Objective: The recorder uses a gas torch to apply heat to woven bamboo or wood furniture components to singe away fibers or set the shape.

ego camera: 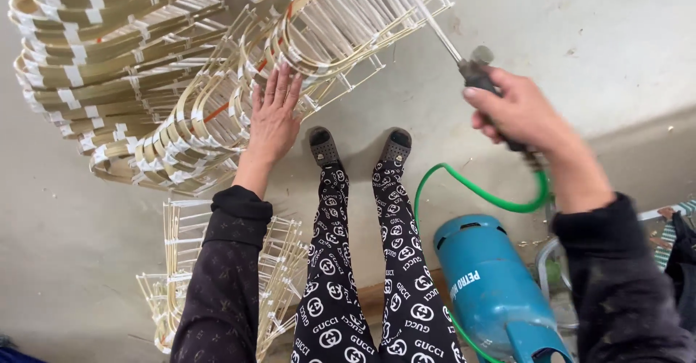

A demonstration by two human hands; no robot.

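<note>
Right hand (518,113) grip closed round gas torch handle (480,75), upper right. Left hand (274,118) flat, fingers spread, on bamboo basket frames (217,109), upper centre. Best keep flame off steadying fingers; gas cylinder (493,283) lower right.

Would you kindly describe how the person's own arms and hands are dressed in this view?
Both arms wear long dark sleeves with a faint repeating pattern and plain black ribbed cuffs at the wrists. The left hand and right hand are bare: no gloves, rings or watch show.
</note>
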